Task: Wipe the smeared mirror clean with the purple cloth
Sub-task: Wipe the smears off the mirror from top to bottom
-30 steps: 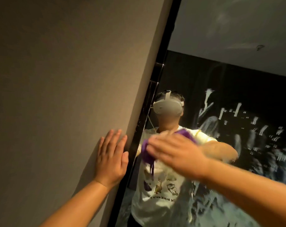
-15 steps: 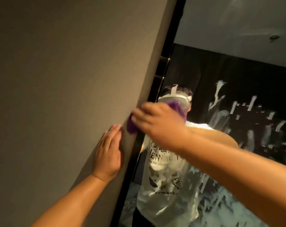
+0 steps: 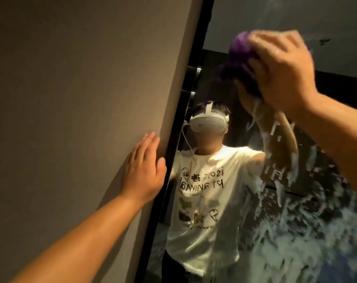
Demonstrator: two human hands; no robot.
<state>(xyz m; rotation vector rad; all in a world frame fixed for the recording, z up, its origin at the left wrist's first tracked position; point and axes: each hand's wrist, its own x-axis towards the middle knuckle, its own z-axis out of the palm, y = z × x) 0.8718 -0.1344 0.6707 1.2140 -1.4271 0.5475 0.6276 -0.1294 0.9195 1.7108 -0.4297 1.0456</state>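
Note:
The mirror [image 3: 230, 25] fills the right half of the view, framed by a black edge. White smears cover its lower right part. My right hand [image 3: 281, 68] is high up on the glass and presses the bunched purple cloth [image 3: 241, 50] against it. The cloth shows to the left of my fingers and partly under my palm. My left hand [image 3: 145, 170] lies flat and open on the beige wall, its thumb next to the mirror's black frame. The mirror reflects a person in a white printed T-shirt and a headset.
A plain beige wall [image 3: 71, 99] takes up the left half of the view. The black mirror frame [image 3: 173, 150] runs diagonally between wall and glass. Heavy white smears [image 3: 296, 231] streak the mirror's lower right.
My right hand has swept the cloth from the mirror's left edge up and to the right, higher on the glass. My left hand stays flat on the wall.

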